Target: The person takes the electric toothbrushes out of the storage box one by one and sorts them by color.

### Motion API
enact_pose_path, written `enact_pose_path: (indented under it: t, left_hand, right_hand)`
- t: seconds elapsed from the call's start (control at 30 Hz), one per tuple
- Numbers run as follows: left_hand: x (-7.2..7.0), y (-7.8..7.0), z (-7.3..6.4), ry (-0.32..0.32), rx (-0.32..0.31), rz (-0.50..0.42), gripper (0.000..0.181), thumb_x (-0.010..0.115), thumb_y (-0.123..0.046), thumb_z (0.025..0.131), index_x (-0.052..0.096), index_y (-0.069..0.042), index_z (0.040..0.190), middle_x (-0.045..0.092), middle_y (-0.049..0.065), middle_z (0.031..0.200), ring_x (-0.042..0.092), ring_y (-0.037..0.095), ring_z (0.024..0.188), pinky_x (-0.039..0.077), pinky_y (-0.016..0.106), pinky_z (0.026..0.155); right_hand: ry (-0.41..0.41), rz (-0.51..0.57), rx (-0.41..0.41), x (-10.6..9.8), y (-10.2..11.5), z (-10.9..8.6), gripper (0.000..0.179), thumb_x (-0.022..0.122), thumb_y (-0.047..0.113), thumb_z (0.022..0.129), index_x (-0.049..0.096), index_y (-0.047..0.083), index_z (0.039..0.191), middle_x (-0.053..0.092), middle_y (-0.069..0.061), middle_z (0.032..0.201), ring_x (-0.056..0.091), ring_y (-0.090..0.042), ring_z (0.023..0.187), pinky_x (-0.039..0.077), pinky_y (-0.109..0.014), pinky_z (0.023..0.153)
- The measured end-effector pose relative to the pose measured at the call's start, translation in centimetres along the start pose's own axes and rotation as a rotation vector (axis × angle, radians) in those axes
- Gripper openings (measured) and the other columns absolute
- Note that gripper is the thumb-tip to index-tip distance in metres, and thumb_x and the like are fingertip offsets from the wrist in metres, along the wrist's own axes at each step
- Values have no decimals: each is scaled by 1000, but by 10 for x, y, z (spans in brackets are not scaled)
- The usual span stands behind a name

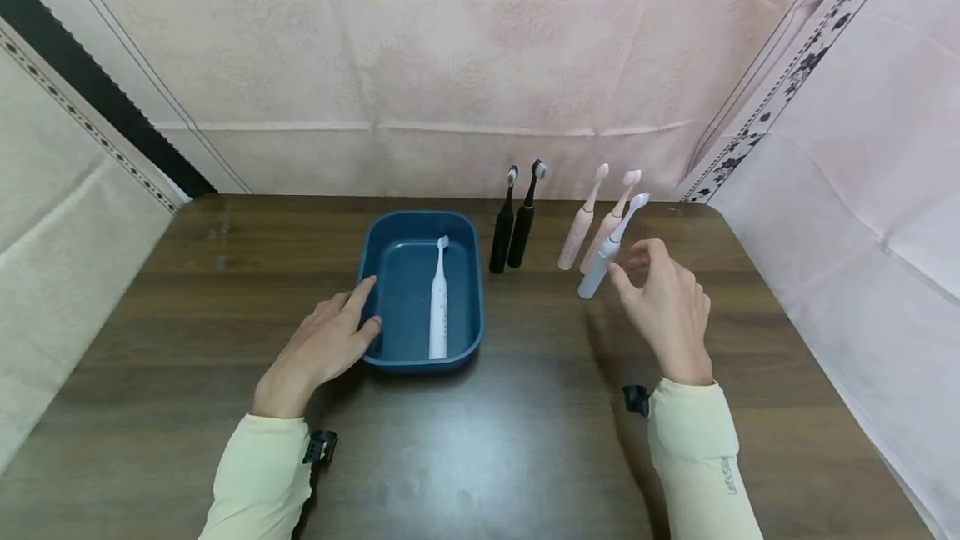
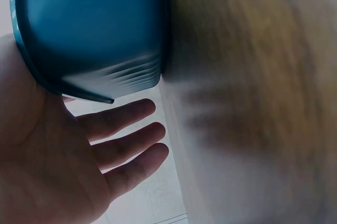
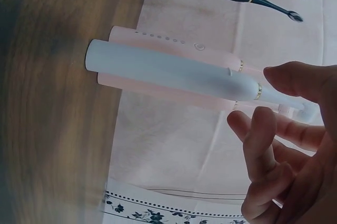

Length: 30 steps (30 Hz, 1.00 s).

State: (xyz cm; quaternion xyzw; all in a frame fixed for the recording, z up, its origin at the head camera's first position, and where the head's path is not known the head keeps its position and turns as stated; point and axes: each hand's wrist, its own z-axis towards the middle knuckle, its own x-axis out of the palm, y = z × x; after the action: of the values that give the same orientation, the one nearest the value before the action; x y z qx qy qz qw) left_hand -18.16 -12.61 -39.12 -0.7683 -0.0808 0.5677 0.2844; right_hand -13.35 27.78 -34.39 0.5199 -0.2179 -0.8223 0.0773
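My left hand [image 1: 318,348] rests at the left rim of a dark blue plastic bin [image 1: 382,348], its thumb and index finger over the edge. In the left wrist view the other fingers [image 2: 129,142] extend loosely outside the bin. A white electric toothbrush [image 1: 438,311] lies inside, head toward the back. My right hand [image 1: 671,307] is beside a pale blue electric toothbrush [image 1: 600,265] standing upright. The right wrist view has thumb and fingers apart on either side of its neck, the fingers partly bent. Two pink electric toothbrushes [image 1: 576,236] stand just behind it.
Two black electric toothbrushes [image 1: 502,236] stand upright between the bin and the pink ones. All are on a brown wooden table [image 1: 525,457]. Pale patterned cloth [image 1: 480,65] hangs behind the table and along both sides.
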Motion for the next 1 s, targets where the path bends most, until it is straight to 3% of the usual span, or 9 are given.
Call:
enact_pose_path:
  t: [0.33,0.53,0.63,0.83,1.0]
  left_hand:
    - [0,2,0,-3,2,6,69,45,-32,107,13,-14,164,25,31,160,25,55,142,25,75,107]
    - [0,1,0,-5,-4,5,69,45,-32,107,12,-14,164,24,30,160,25,54,142,26,75,107]
    - [-1,1,0,-7,-3,5,69,46,-32,107,12,-14,164,25,30,160,25,54,142,26,75,107]
    - [-1,0,0,-6,-8,9,69,45,-33,107,13,-15,164,25,30,160,25,54,143,26,75,108]
    - [-1,0,0,-2,-13,15,68,45,-33,107,13,-15,164,25,29,160,25,53,143,26,74,108]
  right_hand:
    - [7,7,-25,0,6,-3,34,70,32,95,62,9,118,75,-9,108,64,-34,67,41,-42,51]
    - [7,22,-32,0,16,-2,33,69,32,96,63,9,118,75,-7,107,67,-36,72,43,-43,52]
    - [8,34,-44,1,25,-1,33,68,32,96,64,9,119,76,-6,106,67,-35,74,43,-44,54]
    - [-14,65,-107,7,49,3,26,70,32,95,64,12,110,76,-2,100,59,-26,60,41,-41,50]
    - [-33,102,-178,11,76,3,26,72,31,94,64,11,109,75,-1,98,56,-24,57,43,-43,51]
